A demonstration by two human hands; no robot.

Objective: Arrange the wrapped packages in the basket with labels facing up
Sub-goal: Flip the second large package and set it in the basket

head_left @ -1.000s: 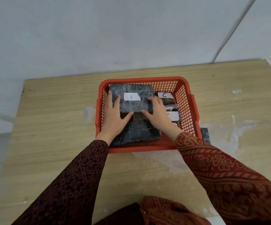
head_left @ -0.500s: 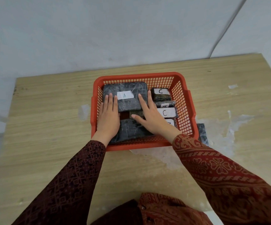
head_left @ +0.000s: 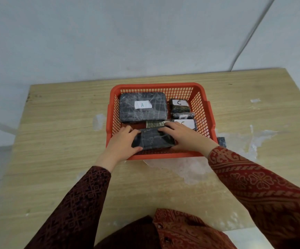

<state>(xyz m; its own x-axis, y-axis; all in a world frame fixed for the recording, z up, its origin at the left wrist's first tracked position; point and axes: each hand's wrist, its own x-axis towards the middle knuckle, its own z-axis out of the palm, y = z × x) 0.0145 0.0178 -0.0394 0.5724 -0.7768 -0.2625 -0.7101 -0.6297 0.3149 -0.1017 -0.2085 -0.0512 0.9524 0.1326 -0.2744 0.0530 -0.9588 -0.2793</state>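
Observation:
A red mesh basket [head_left: 202,97] stands on the wooden table. At its back left lies a large dark wrapped package [head_left: 127,114] with a white "A" label facing up. Three smaller packages sit along the right side, the rear one [head_left: 178,105] labelled "C". At the basket's front a dark package [head_left: 152,139] is held at both ends: my left hand [head_left: 122,143] grips its left end, my right hand [head_left: 183,135] its right end. No label shows on its top. Behind it a tan label with writing [head_left: 155,124] shows.
Another dark package [head_left: 222,141] lies on the table just outside the basket's right front corner, mostly hidden. The wooden table [head_left: 59,141] has worn white patches right of and in front of the basket. A grey wall rises behind it.
Both hands have come back from the "A" package to the front of the basket and closed on the ends of the front package, which now sits tilted.

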